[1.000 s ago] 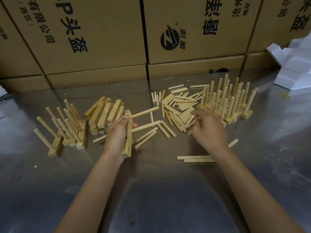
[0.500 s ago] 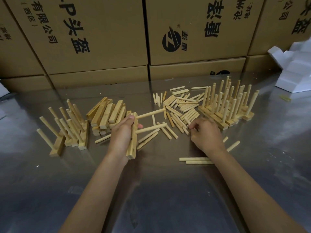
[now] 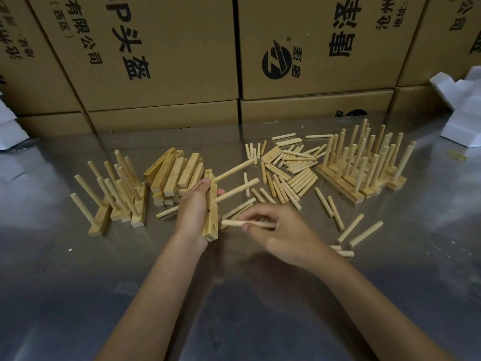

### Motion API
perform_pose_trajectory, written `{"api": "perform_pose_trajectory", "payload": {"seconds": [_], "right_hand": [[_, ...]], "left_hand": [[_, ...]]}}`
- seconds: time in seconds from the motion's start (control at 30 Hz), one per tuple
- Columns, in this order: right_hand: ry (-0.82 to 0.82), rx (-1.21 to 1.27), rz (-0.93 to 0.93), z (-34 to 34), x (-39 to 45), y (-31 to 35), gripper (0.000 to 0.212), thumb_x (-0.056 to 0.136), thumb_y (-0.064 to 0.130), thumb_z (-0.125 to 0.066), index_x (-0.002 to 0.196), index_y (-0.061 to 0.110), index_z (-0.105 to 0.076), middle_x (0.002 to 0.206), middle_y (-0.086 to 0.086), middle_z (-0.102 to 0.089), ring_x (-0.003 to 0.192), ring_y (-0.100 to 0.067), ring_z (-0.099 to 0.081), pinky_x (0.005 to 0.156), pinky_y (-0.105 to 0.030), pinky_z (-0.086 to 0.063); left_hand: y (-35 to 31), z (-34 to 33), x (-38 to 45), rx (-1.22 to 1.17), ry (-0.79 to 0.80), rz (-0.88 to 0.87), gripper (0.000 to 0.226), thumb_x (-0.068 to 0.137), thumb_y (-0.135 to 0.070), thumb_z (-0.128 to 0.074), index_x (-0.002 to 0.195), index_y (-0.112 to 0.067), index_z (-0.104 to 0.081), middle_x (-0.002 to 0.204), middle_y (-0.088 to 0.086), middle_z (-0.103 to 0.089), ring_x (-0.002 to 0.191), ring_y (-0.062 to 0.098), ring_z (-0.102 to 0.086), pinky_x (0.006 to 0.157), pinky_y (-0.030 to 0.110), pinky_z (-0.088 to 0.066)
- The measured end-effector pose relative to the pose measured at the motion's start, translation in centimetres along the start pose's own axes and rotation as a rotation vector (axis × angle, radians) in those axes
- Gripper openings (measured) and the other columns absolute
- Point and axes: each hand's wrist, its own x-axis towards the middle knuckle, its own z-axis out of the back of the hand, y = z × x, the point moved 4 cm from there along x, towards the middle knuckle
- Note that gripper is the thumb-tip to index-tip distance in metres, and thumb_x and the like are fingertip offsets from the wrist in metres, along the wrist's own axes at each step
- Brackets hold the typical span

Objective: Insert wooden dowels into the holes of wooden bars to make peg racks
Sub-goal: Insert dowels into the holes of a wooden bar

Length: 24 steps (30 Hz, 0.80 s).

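Observation:
My left hand (image 3: 194,207) grips a wooden bar (image 3: 213,217) held on edge near the table's middle. Two dowels (image 3: 235,190) stick out of the bar's upper holes toward the right, and a free hole shows near its lower end. My right hand (image 3: 279,230) pinches a single dowel (image 3: 234,223) lying almost level, its left tip close to the bar's lower hole. Loose dowels (image 3: 291,168) lie heaped behind my right hand. A stack of bare bars (image 3: 177,173) sits behind my left hand.
Finished peg racks (image 3: 364,162) stand at the right, and more peg racks (image 3: 114,196) stand at the left. A few stray dowels (image 3: 348,227) lie right of my right hand. Cardboard boxes (image 3: 161,61) wall the back; white foam (image 3: 463,110) sits far right on the steel table (image 3: 234,308).
My right hand left the dowel heap with one dowel pinched and moved left and nearer, up to the bar. My left hand kept the bar nearly still.

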Motion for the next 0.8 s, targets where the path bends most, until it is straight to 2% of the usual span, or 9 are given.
{"api": "perform_pose_trajectory", "payload": {"seconds": [0.07,0.13,0.2,0.3,0.37,0.5,0.63,0.73,0.8], "right_hand": [[0.022,-0.012,0.068,-1.0,-0.2,0.5,0.011,0.091,0.016,-0.069,0.098,0.021,-0.076,0.084,0.017,-0.069,0.079,0.004,-0.06,0.069,-0.012,-0.044],[-0.003,-0.059,0.103,-1.2,-0.3,0.6,0.012,0.091,0.02,-0.069,0.1,0.022,-0.076,0.091,0.012,-0.07,0.089,-0.004,-0.063,0.079,-0.023,-0.05],[-0.027,-0.14,0.176,-1.1,-0.5,0.9,0.012,0.09,0.021,-0.07,0.099,0.023,-0.076,0.093,0.015,-0.068,0.092,-0.006,-0.063,0.081,-0.027,-0.052],[-0.029,-0.298,0.323,-1.0,-0.7,1.4,0.013,0.089,0.016,-0.067,0.098,0.023,-0.075,0.087,0.025,-0.058,0.082,0.0,-0.058,0.068,-0.016,-0.042],[-0.03,-0.374,0.373,-1.0,-0.9,1.7,0.016,0.09,0.014,-0.063,0.098,0.024,-0.073,0.082,0.029,-0.05,0.075,0.005,-0.05,0.064,-0.01,-0.032],[-0.062,-0.4,0.408,-1.1,-1.2,2.2,0.019,0.089,0.011,-0.062,0.097,0.024,-0.073,0.077,0.034,-0.047,0.071,0.012,-0.049,0.061,-0.006,-0.032],[-0.082,-0.35,0.381,-1.2,-1.1,1.7,0.018,0.088,0.009,-0.063,0.095,0.019,-0.075,0.081,0.03,-0.054,0.075,0.011,-0.053,0.065,-0.006,-0.036],[-0.088,-0.283,0.302,-1.2,-0.9,1.2,0.015,0.089,0.012,-0.065,0.094,0.02,-0.076,0.087,0.018,-0.066,0.083,-0.002,-0.062,0.071,-0.021,-0.049],[-0.098,-0.213,0.221,-1.1,-0.7,1.0,0.01,0.088,0.016,-0.07,0.09,0.022,-0.077,0.086,0.018,-0.07,0.086,-0.003,-0.065,0.077,-0.026,-0.053]], "left_hand": [[0.1,-0.1,0.0,0.024,-0.004,-0.011,0.026,0.102,-0.031,-0.052,0.093,-0.013,-0.069,0.056,-0.005,-0.061,0.042,0.011,-0.041,0.041,0.021,-0.033],[0.1,-0.2,-0.1,0.021,-0.006,-0.025,0.03,0.101,-0.031,-0.053,0.082,-0.018,-0.071,0.063,-0.003,-0.064,0.041,0.01,-0.042,0.037,0.019,-0.033],[0.0,-0.2,-0.4,0.041,-0.011,-0.055,0.032,0.101,-0.033,-0.053,0.078,-0.025,-0.073,0.07,-0.002,-0.067,0.047,0.011,-0.047,0.044,0.022,-0.038],[0.1,-0.7,-0.8,0.122,-0.004,-0.141,0.02,0.101,-0.037,-0.052,0.104,-0.032,-0.072,0.073,-0.007,-0.072,0.072,0.015,-0.058,0.074,0.034,-0.046],[0.3,-1.1,-1.0,0.151,0.006,-0.169,0.025,0.101,-0.038,-0.052,0.119,-0.032,-0.068,0.073,-0.01,-0.072,0.085,0.018,-0.062,0.082,0.042,-0.05],[0.4,-1.3,-1.5,0.149,0.009,-0.209,0.027,0.101,-0.04,-0.052,0.116,-0.028,-0.07,0.071,-0.012,-0.068,0.068,0.012,-0.057,0.058,0.03,-0.049],[0.3,-1.5,-1.5,0.168,0.023,-0.266,0.033,0.102,-0.04,-0.051,0.127,-0.026,-0.066,0.07,-0.013,-0.065,0.066,0.011,-0.052,0.057,0.031,-0.047],[0.1,-1.6,-1.7,0.179,0.029,-0.283,0.032,0.102,-0.04,-0.05,0.131,-0.031,-0.063,0.07,-0.015,-0.066,0.071,0.011,-0.053,0.058,0.029,-0.045],[-0.4,-1.6,-1.8,0.176,0.03,-0.314,0.03,0.103,-0.04,-0.049,0.129,-0.035,-0.061,0.07,-0.016,-0.067,0.077,0.011,-0.054,0.065,0.03,-0.046]]}}
